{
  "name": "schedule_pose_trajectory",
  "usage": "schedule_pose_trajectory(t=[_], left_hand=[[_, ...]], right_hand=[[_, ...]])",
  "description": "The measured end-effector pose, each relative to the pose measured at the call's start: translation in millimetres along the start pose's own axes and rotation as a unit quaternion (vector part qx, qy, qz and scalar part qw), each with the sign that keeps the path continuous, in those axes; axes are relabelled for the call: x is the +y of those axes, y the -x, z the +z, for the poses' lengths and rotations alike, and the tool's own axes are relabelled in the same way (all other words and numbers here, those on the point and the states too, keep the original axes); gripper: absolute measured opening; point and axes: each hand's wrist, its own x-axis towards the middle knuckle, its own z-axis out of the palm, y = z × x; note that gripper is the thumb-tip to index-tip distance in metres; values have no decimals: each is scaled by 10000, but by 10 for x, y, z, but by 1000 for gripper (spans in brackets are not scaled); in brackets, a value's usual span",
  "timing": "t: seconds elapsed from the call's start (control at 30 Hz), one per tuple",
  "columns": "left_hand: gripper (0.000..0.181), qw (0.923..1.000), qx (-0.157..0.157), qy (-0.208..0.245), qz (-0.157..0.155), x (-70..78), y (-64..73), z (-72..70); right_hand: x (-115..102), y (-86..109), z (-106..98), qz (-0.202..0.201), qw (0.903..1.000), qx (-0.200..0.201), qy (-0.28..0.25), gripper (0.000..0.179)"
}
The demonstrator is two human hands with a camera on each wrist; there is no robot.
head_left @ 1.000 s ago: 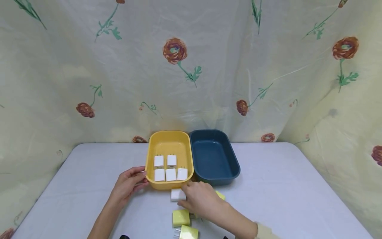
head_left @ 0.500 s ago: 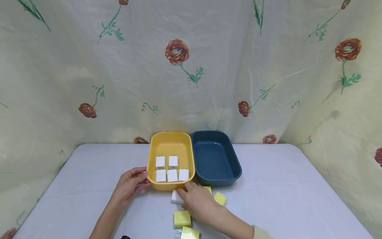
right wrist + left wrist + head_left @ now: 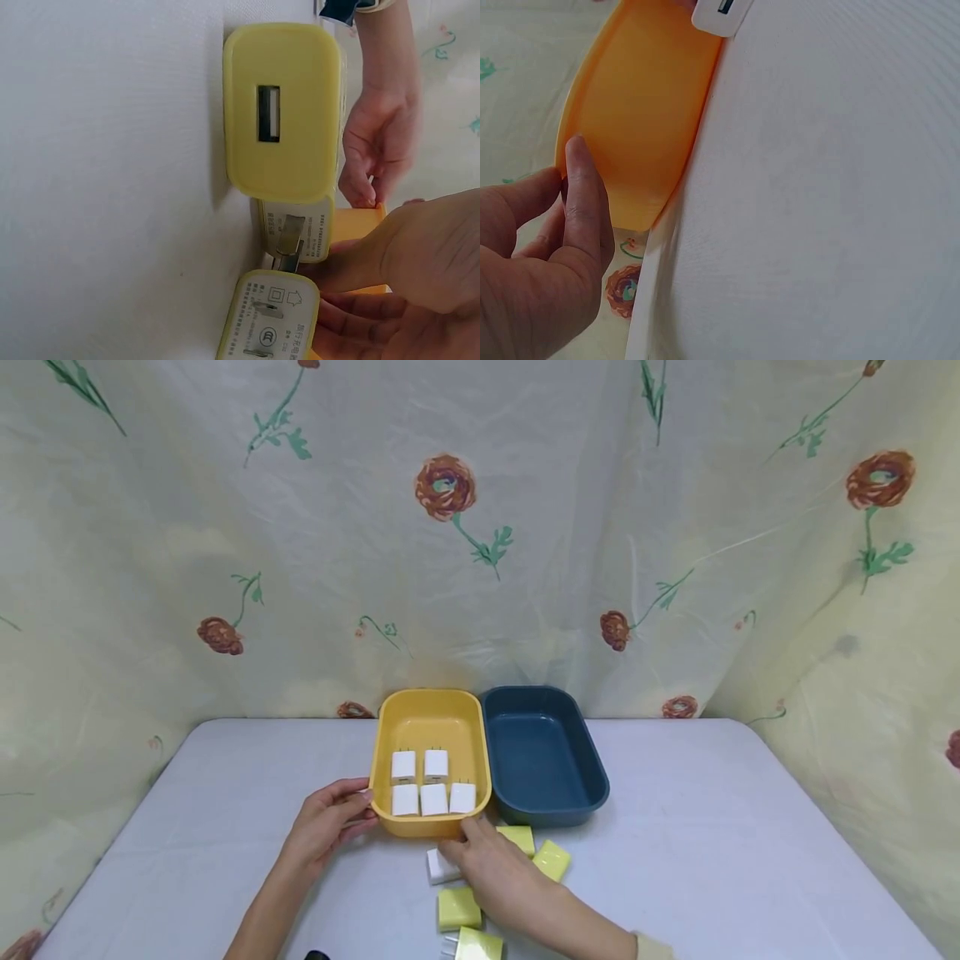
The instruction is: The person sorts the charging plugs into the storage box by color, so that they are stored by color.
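Observation:
My left hand (image 3: 322, 827) pinches the left front rim of a yellow tray (image 3: 431, 828), thumb and fingers on either side of its wall in the left wrist view. Several white plug chargers (image 3: 403, 765) lie inside it in two rows. Just before the tray, my right hand (image 3: 502, 872) pinches a white charger (image 3: 440, 867), partly covered by the fingers. The left wrist view shows the USB port end of that charger (image 3: 718, 16). Several yellow chargers (image 3: 459, 910) lie around the right hand; one fills much of the right wrist view, its USB port (image 3: 268, 112) facing the camera.
A dark blue tray (image 3: 551, 817) stands against the right side of the yellow one. Both are at the back of the white table (image 3: 697, 843), before a flowered curtain (image 3: 540, 527). A small black object (image 3: 317, 955) shows at the bottom edge.
My right hand has shifted slightly left and nearer, onto the white charger, which has turned a little. More of the yellow chargers beyond the hand now shows. The left hand keeps its hold.

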Motion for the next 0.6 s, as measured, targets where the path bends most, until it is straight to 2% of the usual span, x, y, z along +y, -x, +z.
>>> schedule_pose_trajectory(t=[0.23, 0.33, 0.4, 0.5, 0.6], left_hand=[[35, 10000, 0, 0, 20, -6, -3, 0], [35, 10000, 18, 13, -2, -7, -7, 4], [35, 10000, 21, 28, -4, -6, -10, 8], [35, 10000, 30, 22, 9, -7, -9, 10], [35, 10000, 34, 28, 29, -13, -6, 7]], right_hand=[[22, 18, -39, 12, 9996, -7, -299, 29], [-5, 10, -59, 231, 9993, -71, -297, 26], [-47, -7, -70, 472, 9986, -161, -147, 32], [-128, -50, -80, 856, 9957, -339, 117, 53], [-202, -104, -66, 1032, 9932, -426, 328, 63]])
